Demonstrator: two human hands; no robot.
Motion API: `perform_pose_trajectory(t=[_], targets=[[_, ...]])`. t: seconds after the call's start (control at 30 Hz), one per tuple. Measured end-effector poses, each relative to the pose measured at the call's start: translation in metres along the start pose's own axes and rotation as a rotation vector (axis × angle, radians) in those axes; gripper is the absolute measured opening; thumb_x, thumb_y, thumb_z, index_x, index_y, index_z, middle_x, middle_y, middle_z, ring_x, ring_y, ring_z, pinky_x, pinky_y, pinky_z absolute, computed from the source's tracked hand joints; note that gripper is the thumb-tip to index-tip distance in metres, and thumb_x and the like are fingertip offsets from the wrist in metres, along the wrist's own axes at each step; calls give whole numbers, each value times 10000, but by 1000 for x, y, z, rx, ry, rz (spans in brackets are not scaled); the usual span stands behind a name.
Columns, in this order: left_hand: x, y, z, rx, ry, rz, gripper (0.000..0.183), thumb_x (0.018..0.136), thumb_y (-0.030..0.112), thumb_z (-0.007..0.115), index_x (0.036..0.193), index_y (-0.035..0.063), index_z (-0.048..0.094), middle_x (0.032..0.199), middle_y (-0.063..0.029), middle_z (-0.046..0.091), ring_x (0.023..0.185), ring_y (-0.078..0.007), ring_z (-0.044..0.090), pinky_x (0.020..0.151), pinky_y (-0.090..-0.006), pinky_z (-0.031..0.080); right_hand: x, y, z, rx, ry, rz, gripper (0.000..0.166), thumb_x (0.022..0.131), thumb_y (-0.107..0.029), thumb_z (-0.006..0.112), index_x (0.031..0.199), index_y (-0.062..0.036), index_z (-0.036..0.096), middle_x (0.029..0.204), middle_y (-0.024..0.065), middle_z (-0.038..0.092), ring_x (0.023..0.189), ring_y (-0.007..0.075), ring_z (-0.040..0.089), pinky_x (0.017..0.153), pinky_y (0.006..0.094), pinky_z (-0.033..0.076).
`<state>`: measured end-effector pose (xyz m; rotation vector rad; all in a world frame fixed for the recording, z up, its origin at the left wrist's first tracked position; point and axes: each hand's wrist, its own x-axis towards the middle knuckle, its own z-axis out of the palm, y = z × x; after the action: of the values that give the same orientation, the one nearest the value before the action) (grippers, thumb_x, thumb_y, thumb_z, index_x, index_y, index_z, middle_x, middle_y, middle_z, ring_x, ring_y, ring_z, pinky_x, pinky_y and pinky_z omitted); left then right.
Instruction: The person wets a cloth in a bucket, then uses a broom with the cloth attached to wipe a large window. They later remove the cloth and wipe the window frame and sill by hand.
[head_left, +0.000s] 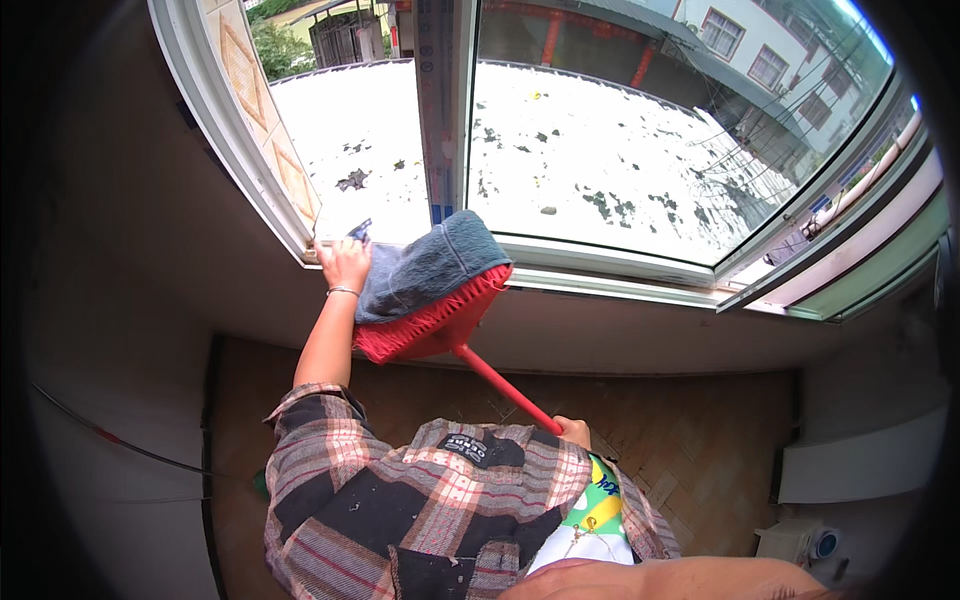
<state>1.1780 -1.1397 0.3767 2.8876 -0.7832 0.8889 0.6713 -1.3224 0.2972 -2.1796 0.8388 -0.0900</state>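
Note:
My right hand (574, 431) grips the red handle (510, 386) of a broom in front of my body. The broom's red head (431, 330) is raised toward the window, its bristles pointing up and away. A blue-grey towel (427, 266) is draped over the bristles. Beside the towel's left end, my left hand (346, 264) reaches to the lower left corner of the window frame. A small dark piece (361, 229), perhaps cloth, sticks out past its fingers. Whether those fingers hold it is hidden by the back of the hand.
A white sliding window frame (600, 259) runs across the front, with its left side open and glass (637, 150) on the right. Outside lies a bright roof (540, 172) strewn with dark debris. Tiled floor (697, 427) lies below, with a white box-like object (795, 536) at lower right.

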Motion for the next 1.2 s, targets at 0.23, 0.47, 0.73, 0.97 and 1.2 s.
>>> perform_pose_trajectory(t=[0.23,0.47,0.73,0.97,1.2], targets=[[-19,-20,-50,-418,166,-115,306,891,279,545,786,5,633,812,-136,601,871,-313,539,809,-379,411,10,21,9,-17,-81,-81,190,680,-315,676,782,-159,643,621,159,560,622,340,601,571,429,458],[-101,-31,-57,-2091,-11,-1145,213,885,256,585,911,49,633,889,-57,637,803,-180,604,752,-341,489,-25,93,-12,294,-14,4,234,688,-332,683,758,-111,649,592,152,548,546,272,592,510,336,423],[-138,-11,-55,-1708,-308,-1270,240,903,330,566,881,91,579,696,-21,603,478,-124,546,331,-233,344,-35,61,-67,116,299,-113,199,607,-178,739,664,-51,597,518,79,487,486,134,497,467,291,388],[-65,-92,-82,-1945,37,-1419,224,871,262,626,707,155,517,541,53,457,341,-38,331,305,-181,243,-42,74,-105,156,242,-16,151,590,-70,714,649,-15,586,527,6,490,538,36,450,501,243,396],[-77,-97,-139,-1726,-497,-1238,183,841,241,617,711,117,582,544,32,533,311,-26,347,265,-152,223,-33,91,-91,300,204,-60,126,620,-76,651,604,-35,533,500,16,421,495,54,413,474,252,368]])
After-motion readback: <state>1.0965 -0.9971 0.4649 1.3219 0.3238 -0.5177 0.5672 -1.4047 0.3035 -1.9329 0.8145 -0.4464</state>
